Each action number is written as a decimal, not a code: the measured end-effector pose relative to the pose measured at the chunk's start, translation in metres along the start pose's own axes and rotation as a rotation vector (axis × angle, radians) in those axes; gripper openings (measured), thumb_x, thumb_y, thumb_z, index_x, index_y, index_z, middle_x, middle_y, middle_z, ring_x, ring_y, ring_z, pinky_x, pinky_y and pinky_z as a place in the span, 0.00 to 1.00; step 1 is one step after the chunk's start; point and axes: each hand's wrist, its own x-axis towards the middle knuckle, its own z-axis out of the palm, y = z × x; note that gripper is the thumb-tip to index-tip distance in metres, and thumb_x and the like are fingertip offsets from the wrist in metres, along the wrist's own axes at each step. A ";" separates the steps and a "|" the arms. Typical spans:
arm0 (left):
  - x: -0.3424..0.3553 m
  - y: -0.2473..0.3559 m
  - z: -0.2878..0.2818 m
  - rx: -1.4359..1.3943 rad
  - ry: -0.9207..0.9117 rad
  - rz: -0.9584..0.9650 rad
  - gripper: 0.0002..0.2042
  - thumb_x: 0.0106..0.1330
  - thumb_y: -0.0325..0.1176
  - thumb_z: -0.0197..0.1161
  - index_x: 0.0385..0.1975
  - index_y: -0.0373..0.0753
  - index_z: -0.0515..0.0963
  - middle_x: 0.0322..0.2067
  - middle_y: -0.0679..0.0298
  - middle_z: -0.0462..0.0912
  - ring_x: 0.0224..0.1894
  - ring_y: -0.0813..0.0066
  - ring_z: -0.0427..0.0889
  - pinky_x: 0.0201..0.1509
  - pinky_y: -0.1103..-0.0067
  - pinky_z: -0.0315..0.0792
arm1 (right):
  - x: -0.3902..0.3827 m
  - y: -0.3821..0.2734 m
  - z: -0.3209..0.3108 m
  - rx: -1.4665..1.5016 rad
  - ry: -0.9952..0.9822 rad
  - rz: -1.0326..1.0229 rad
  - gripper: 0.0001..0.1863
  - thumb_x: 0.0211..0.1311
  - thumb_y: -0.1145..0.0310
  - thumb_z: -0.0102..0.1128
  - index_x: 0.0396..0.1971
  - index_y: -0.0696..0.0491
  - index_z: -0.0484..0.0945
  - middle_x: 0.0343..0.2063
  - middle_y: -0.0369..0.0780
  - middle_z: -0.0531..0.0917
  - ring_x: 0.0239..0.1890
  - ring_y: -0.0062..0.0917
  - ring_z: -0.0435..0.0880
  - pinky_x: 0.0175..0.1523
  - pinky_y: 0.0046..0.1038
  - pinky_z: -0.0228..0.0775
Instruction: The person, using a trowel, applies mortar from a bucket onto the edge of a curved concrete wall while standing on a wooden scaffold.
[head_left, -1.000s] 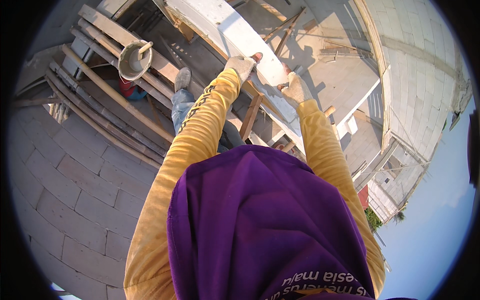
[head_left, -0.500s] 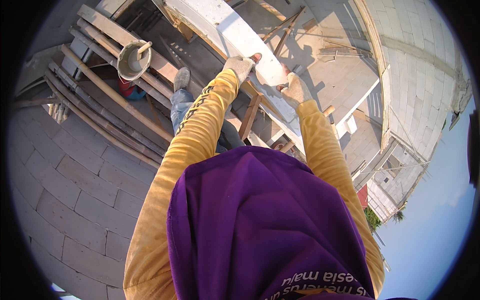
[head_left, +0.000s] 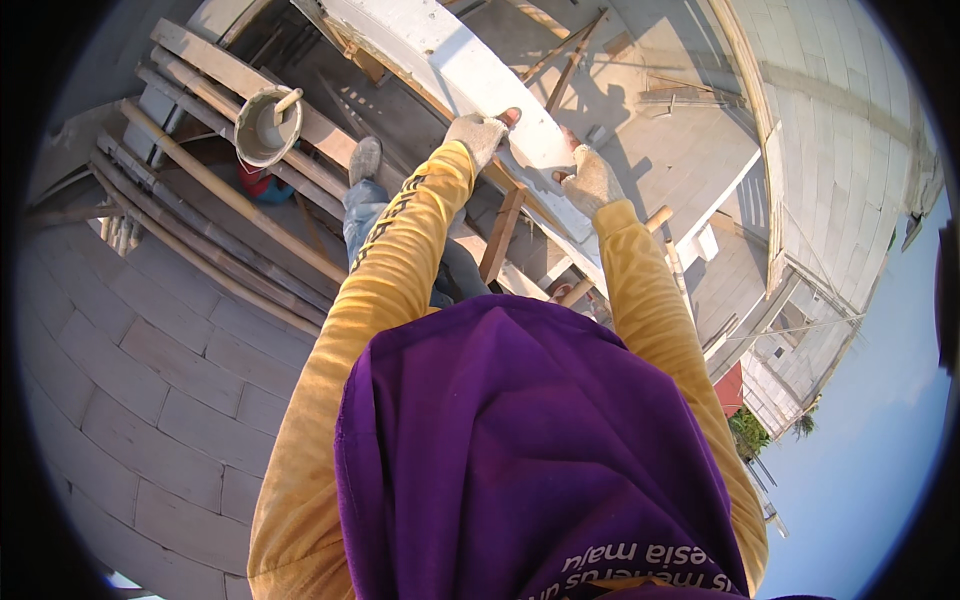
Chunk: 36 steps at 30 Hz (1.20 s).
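At the far left a wall of pale grey rectangular blocks point(head_left: 130, 370) curves along the rim of the view. Right of it, long weathered wooden planks and poles point(head_left: 215, 200) run diagonally as a scaffold deck, and a round grey metal bucket point(head_left: 265, 125) with a wooden handle stuck in it sits on those planks, well apart from both hands. Just beside the bucket a grey shoe point(head_left: 364, 158) and a blue-jeaned leg point(head_left: 365, 215) rest on the deck.

The left hand point(head_left: 480, 133), in a dirty white knit glove, lies on the near edge of a long white rectangular block point(head_left: 470, 70), fingers curled over the top, clasping it. The block runs diagonally from upper left to lower right, its lower edge resting over a brown wooden brace point(head_left: 503, 235).

The right hand point(head_left: 590, 178), gloved alike, grips the same block farther down its length, thumb on the upper face. Between the two hands a short stretch of block edge stays bare.

Right of the block the ground drops away to a grey concrete floor point(head_left: 665, 150) far below, then a pale block wall point(head_left: 830, 140) and open sky point(head_left: 880, 420).
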 end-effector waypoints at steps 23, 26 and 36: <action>0.018 -0.016 0.003 0.091 0.019 0.010 0.34 0.59 0.57 0.69 0.50 0.28 0.74 0.45 0.56 0.81 0.48 0.65 0.82 0.48 0.71 0.78 | 0.004 0.008 0.010 -0.056 0.040 0.030 0.42 0.53 0.74 0.64 0.70 0.42 0.59 0.56 0.56 0.75 0.58 0.49 0.74 0.61 0.37 0.68; 0.019 -0.018 0.005 0.154 0.054 0.064 0.36 0.60 0.60 0.62 0.49 0.26 0.77 0.49 0.43 0.80 0.53 0.52 0.79 0.57 0.69 0.72 | 0.002 0.005 0.008 -0.097 0.071 0.000 0.42 0.52 0.75 0.65 0.69 0.44 0.61 0.51 0.56 0.77 0.54 0.50 0.77 0.58 0.39 0.70; 0.007 -0.009 0.006 0.058 0.021 0.021 0.35 0.60 0.56 0.67 0.52 0.28 0.74 0.47 0.49 0.81 0.50 0.59 0.81 0.51 0.71 0.73 | 0.006 0.014 0.012 -0.171 0.042 0.010 0.41 0.53 0.71 0.66 0.69 0.48 0.61 0.48 0.57 0.78 0.53 0.49 0.77 0.59 0.39 0.68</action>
